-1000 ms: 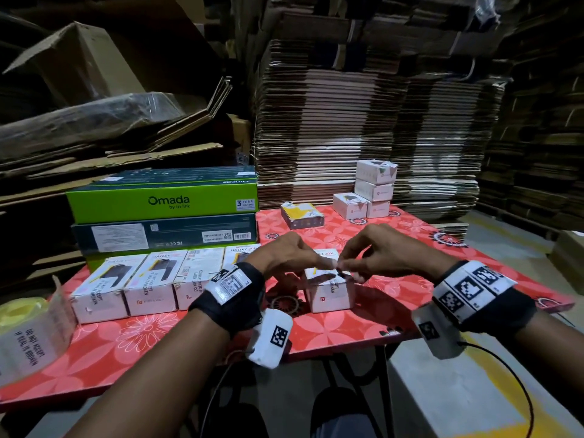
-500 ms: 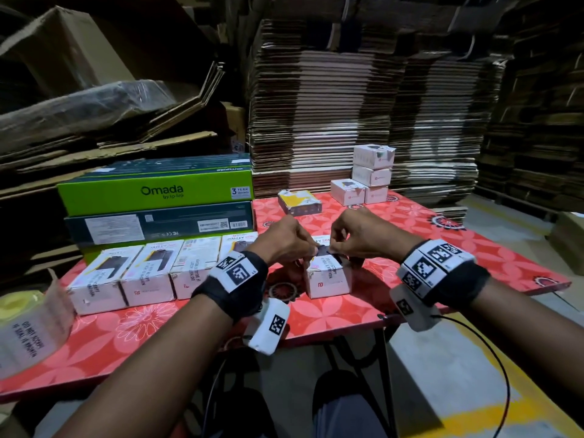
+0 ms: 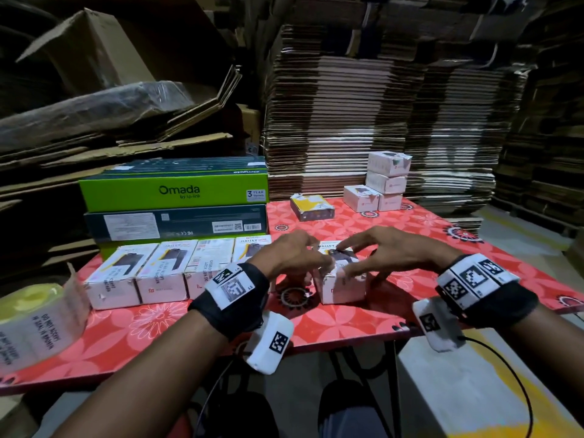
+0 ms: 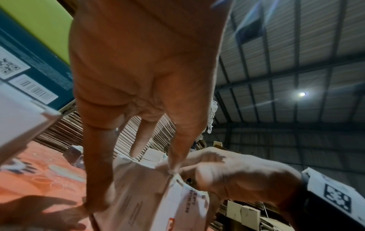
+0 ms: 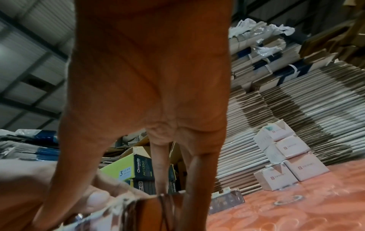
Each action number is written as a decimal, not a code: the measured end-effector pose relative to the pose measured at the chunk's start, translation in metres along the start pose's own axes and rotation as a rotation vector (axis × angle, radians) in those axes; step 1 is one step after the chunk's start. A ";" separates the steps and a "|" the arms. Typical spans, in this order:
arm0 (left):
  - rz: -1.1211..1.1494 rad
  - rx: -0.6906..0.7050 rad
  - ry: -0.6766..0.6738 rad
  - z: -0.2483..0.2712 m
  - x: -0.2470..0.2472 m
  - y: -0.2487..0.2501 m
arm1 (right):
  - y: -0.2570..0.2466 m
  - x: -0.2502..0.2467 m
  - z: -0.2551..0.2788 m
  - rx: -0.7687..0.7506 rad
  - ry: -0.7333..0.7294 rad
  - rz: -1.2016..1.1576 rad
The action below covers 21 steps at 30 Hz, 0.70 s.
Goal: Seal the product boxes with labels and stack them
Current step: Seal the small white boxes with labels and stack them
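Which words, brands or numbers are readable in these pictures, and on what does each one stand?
"Omada by tp-link", "3 YEAR": green box
"AC1350": same box's end
"HALLEY": small box under both hands
"DO NOT ACCEPT IF SEAL IS BROKEN": label roll
Dark box's print: too small.

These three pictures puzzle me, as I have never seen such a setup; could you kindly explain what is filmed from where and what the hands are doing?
No machine here: a person works with bare hands and wears cameras. The big picture comes from the head camera; the other two look along each wrist at the fingers. The left hand and right hand rest spread fingers on a small white box on the red table, probably pressing down its seal. A row of similar boxes waits left of it, a label roll lies at the near left, and a stack of white boxes stands at the back.
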State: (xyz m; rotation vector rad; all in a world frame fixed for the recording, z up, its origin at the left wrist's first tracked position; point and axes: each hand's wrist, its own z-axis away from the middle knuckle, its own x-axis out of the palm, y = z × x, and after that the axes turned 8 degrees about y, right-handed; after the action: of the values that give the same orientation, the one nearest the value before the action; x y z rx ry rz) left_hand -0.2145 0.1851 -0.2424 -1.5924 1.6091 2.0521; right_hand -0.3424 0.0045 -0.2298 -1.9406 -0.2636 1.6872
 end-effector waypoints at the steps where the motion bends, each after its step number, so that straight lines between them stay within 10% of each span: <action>1: 0.053 -0.024 -0.032 0.003 0.001 0.000 | 0.003 0.001 -0.001 -0.044 0.011 0.059; 21: -0.086 0.051 0.162 0.053 -0.097 -0.013 | -0.090 0.011 -0.011 -0.294 0.222 0.079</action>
State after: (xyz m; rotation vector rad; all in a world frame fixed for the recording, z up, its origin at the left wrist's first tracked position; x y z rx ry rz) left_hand -0.1969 0.2782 -0.1841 -1.8175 1.5976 1.8684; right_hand -0.3108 0.0819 -0.1915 -2.3622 -0.3710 1.5313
